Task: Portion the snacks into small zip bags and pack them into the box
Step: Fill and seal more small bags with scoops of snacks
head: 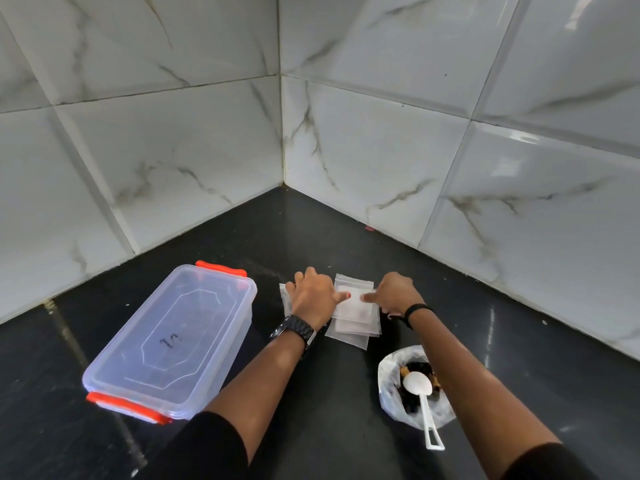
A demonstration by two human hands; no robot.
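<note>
1. Here, a dark polished countertop [311, 237] runs into a corner of white marble-patterned wall tiles [173, 150], and a person's two bare forearms reach out over it from the near edge.
2. The left hand [313, 294] lies palm down on the left part of a loose stack of small clear zip bags [353, 315]; its fingers are spread and fairly straight, and its thumb tip rests on the top bag.
3. The right hand [393, 294] is at the right edge of the same stack, knuckles up, with its fingers curled and its thumb pressed on the top bag; whether the fingertips pinch the bag's edge I cannot tell, as the hand hides them.
4. The two thumbs point at each other over the top bag and stay just apart.
5. The bags lie flat on the counter, fanned unevenly, at the middle of the scene; one more clear bag edge [284, 297] shows to the left of the left hand.
6. A black watch [294, 332] sits on the left wrist, and a thin black band [417, 311] on the right wrist.
7. To the left, a clear plastic box [169, 341] with its lid on and orange clasps at its near and far ends stands on the counter, well apart from the bags.
8. Near and right, an open plastic bag of dark and brown snacks [414, 386] sits under the right forearm, with a white plastic spoon [420, 393] resting in it, handle toward the near side.
</note>
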